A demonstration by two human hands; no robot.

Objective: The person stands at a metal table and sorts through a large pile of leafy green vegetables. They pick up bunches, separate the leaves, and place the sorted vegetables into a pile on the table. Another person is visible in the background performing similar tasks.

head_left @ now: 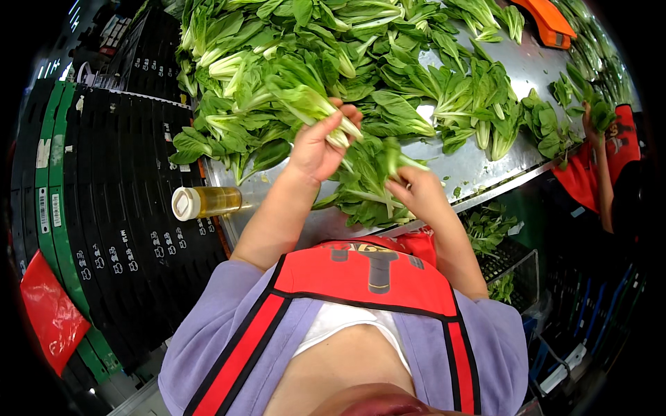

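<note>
Gripping one bok choy head (305, 99), left hand (320, 142) | pinching one blurred leaf stalk (411, 163), right hand (417, 194) | one bok choy pile (239, 66), overlapped beyond counting | one white-capped bottle (220, 200)

A black-edged red apron (319, 281) hangs over a lavender top (496, 343) and white undershirt (338, 316).

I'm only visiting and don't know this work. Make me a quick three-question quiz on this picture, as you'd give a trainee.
1. What is the left hand holding?
2. True or false: the white-lidded bottle is to the left of the left forearm.
3. What is the main colour of the wearer's apron?
A) blue
B) red
C) yellow

Key: 1. A leafy green vegetable. 2. True. 3. B.
</note>
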